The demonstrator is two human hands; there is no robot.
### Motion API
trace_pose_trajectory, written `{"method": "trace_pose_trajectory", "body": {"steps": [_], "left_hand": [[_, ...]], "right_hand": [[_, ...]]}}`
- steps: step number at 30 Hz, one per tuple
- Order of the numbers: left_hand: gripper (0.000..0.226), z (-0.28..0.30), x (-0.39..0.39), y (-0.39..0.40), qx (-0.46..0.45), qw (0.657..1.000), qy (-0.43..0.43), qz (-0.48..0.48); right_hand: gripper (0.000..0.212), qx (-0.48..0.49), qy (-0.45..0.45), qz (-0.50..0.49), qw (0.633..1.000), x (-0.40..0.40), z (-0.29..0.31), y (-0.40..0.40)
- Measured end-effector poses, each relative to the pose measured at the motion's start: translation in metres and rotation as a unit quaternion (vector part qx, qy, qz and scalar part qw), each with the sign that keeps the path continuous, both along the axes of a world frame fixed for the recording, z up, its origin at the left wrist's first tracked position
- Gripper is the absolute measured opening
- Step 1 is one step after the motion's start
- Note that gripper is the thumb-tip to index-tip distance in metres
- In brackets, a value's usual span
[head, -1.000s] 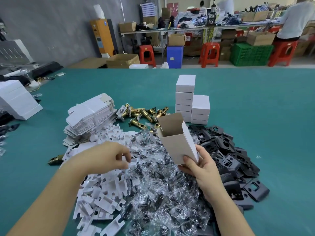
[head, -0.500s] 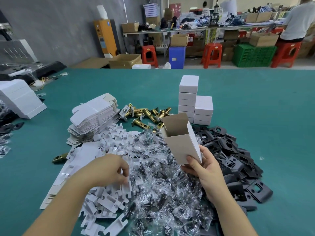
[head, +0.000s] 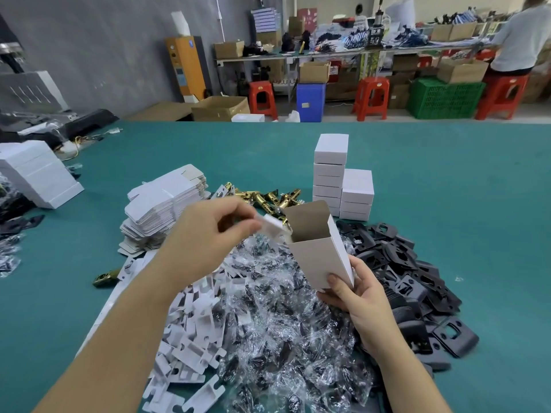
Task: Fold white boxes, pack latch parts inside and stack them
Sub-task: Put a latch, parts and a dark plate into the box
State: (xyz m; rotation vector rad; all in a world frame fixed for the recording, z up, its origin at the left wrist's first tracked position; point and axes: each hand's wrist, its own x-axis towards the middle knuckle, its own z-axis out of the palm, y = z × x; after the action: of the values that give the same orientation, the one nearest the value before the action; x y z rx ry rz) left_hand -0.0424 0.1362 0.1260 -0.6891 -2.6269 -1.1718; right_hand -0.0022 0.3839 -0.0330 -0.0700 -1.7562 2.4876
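Motion blur smears the white card insert [head: 272,224] pinched between thumb and fingers of the left hand [head: 208,234] at the mouth of the open box [head: 320,248]. Right hand [head: 354,296] grips the box's lower end, tilted above bagged parts [head: 283,338] on the table [head: 462,204].

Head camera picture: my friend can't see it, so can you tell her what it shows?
A person's right hand holds an open white box tilted over a green table, while the left hand pinches a white card insert at the box's mouth. Below lie piles of white inserts, clear bagged parts, black plates, brass latches and stacked closed boxes.
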Motion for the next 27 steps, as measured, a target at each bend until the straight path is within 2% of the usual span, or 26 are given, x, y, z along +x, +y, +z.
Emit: {"method": "trace_pose_trajectory", "body": {"steps": [3, 6, 11, 19, 21, 23, 25, 27], "left_hand": [[0.006, 0.01, -0.002, 0.026, -0.003, 0.995, 0.095, 0.018], [0.007, 0.01, -0.011, 0.048, -0.089, 0.988, 0.122, 0.012], [0.019, 0.005, -0.018, 0.081, -0.231, 0.969, 0.09, 0.005], [0.035, 0.006, -0.029, 0.097, -0.29, 0.954, -0.029, -0.071], [0.034, 0.007, -0.03, 0.097, -0.274, 0.959, -0.031, -0.07], [0.027, 0.008, -0.028, 0.097, -0.245, 0.969, 0.003, -0.04], [0.022, 0.009, -0.024, 0.1, -0.182, 0.981, 0.061, 0.006], [0.019, 0.011, -0.015, 0.107, -0.076, 0.989, 0.126, 0.021]], "right_hand": [[0.04, -0.001, -0.001, -0.003, 1.0, 0.001, 0.001, 0.0], [0.042, 0.0, 0.0, -0.003, 1.0, 0.002, 0.001, 0.001], [0.042, 0.004, 0.001, -0.001, 1.0, 0.002, 0.003, 0.0], [0.036, -0.014, 0.003, 0.0, 1.0, 0.002, 0.004, -0.001], [0.04, -0.019, -0.002, -0.004, 1.0, 0.001, 0.004, -0.001], [0.041, -0.022, -0.007, -0.008, 1.0, 0.001, 0.005, -0.003], [0.037, -0.02, 0.0, -0.008, 1.0, 0.002, 0.004, -0.004], [0.033, -0.004, 0.003, -0.009, 1.0, 0.001, 0.004, -0.005]]}}
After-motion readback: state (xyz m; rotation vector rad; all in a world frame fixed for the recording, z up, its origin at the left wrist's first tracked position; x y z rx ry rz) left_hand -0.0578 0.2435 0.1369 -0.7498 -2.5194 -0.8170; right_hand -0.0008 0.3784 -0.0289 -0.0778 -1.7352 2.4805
